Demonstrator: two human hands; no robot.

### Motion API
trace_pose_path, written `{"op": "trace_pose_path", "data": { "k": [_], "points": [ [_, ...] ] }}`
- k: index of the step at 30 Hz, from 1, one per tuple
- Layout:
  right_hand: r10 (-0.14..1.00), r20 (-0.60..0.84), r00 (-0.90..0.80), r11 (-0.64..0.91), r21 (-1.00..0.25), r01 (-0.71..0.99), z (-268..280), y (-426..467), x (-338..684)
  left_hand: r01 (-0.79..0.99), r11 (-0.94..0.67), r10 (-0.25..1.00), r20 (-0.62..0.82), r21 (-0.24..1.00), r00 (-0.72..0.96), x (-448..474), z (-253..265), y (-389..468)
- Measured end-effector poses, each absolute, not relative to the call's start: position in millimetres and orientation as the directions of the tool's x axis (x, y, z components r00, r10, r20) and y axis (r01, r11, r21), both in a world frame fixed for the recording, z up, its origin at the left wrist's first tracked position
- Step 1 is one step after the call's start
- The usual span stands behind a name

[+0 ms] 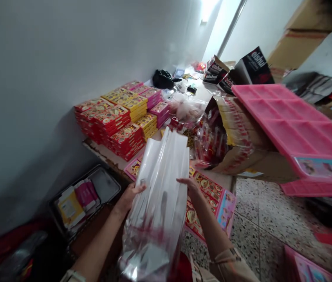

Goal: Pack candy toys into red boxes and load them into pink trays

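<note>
A stack of clear plastic bags (161,176) hangs upright between my two hands, its lower end crinkled and shiny. My left hand (132,196) grips its left edge with the thumb on the front face. On the opposite edge, my right hand (192,188) holds it with thumb and fingers pinched. Behind the bags lies a printed card sheet (205,184) with red and gold food-like pictures and a pink and blue end, partly covered by the bags and my right forearm.
Red, yellow and pink flat boxes (114,115) are piled along the wall. An opened cardboard carton (251,137) with plastic-wrapped red items lies at the right, a pink compartment tray (289,121) leaning on it. A metal tray (107,182) holding cards stands lower left.
</note>
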State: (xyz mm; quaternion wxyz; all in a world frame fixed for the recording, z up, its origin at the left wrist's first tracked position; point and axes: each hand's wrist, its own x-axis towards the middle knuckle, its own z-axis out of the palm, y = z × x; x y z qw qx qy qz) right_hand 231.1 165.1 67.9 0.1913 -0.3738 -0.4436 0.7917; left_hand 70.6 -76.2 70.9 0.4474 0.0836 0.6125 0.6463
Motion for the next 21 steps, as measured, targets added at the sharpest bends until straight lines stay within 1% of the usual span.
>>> {"op": "trace_pose_path", "data": {
  "k": [2,4,7,10,12,14,16,17,18,19,21],
  "points": [
    [0.64,-0.408,-0.651,-0.534,-0.845,0.004,68.9,205.1,219.5,-0.535,0.126,0.668,-0.47,0.836,-0.577,54.4,71.8,-35.7],
    [0.654,-0.383,-0.653,-0.533,-0.845,-0.037,67.3,235.6,206.7,-0.543,0.114,0.666,-0.47,0.832,-0.579,35.8,73.3,-0.1],
    [0.676,-0.352,-0.647,-0.535,-0.839,-0.103,60.1,266.3,189.3,-0.449,0.117,0.69,-0.398,0.886,-0.604,6.7,77.0,38.0],
    [0.678,-0.353,-0.644,-0.556,-0.82,-0.137,50.1,286.1,174.3,-0.334,0.174,0.713,-0.353,0.926,-0.606,-21.2,78.6,58.5],
    [0.67,-0.358,-0.65,-0.573,-0.806,-0.147,42.8,296.4,162.7,-0.23,0.191,0.712,-0.296,0.954,-0.637,-38.2,76.1,68.3],
    [0.665,-0.359,-0.655,-0.583,-0.798,-0.154,34.1,304.6,147.9,-0.035,0.22,0.637,-0.171,0.975,-0.751,-52.3,69.4,80.3],
    [0.655,-0.363,-0.662,-0.589,-0.794,-0.148,22.9,310.1,130.5,0.186,0.35,0.544,-0.038,0.918,-0.838,-63.0,57.8,97.6],
    [0.648,-0.369,-0.666,-0.592,-0.794,-0.136,16.3,311.9,121.7,0.246,0.437,0.531,-0.028,0.865,-0.847,-67.2,50.1,108.6],
    [0.638,-0.379,-0.67,-0.596,-0.794,-0.118,9.2,313.4,113.5,0.267,0.515,0.539,-0.065,0.815,-0.84,-71.0,41.3,120.9],
    [0.627,-0.392,-0.673,-0.6,-0.795,-0.095,1.8,314.8,106.3,0.256,0.575,0.552,-0.137,0.777,-0.823,-74.6,31.8,134.2],
    [0.605,-0.429,-0.671,-0.607,-0.793,-0.04,-12.5,318.5,96.2,0.179,0.658,0.542,-0.295,0.731,-0.787,-81.9,12.7,161.3]
  ]
}}
